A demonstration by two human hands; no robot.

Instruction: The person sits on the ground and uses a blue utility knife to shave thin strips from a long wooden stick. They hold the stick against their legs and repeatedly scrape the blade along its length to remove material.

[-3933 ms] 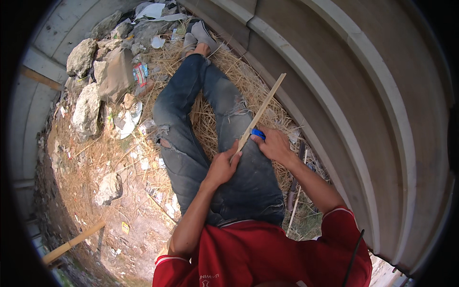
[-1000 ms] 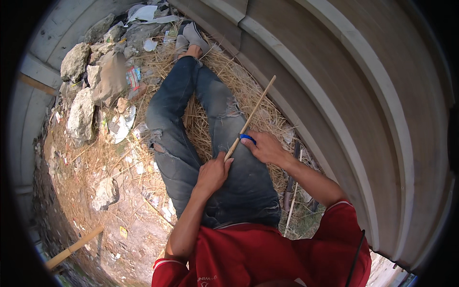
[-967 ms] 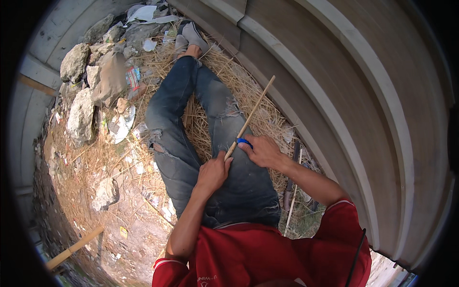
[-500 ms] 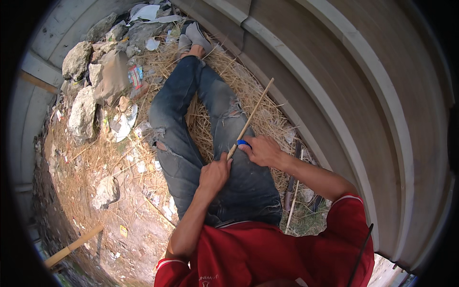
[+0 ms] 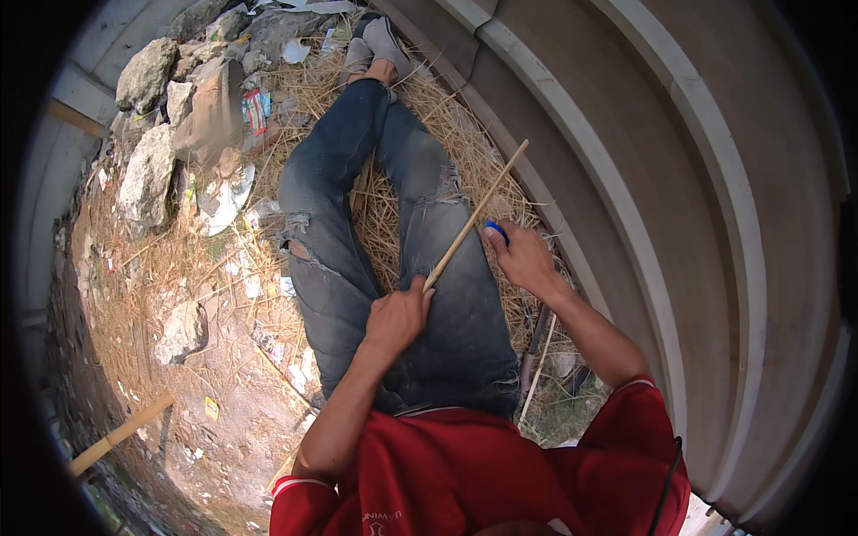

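A thin, pale wooden stick (image 5: 477, 217) slants up and to the right across my thighs. My left hand (image 5: 397, 320) is closed round its lower end, resting on the jeans (image 5: 429, 223). Off to the right of the stick, my right hand (image 5: 525, 257) pinches a small blue thing (image 5: 496, 232) between thumb and fingers. Its kind is not clear, since much of it is hidden in the grip. A gap separates the blue thing from the stick.
Dry straw (image 5: 375, 219) lies under and around my outstretched legs. Corrugated metal sheeting (image 5: 626, 179) rises close on the right. Rocks (image 5: 147, 174) and litter are piled at the far left. A bamboo pole (image 5: 121, 435) sticks in from the lower left.
My right hand with the blue thing has moved off the stick, to the right and slightly up. The left hand keeps hold of the stick's lower end.
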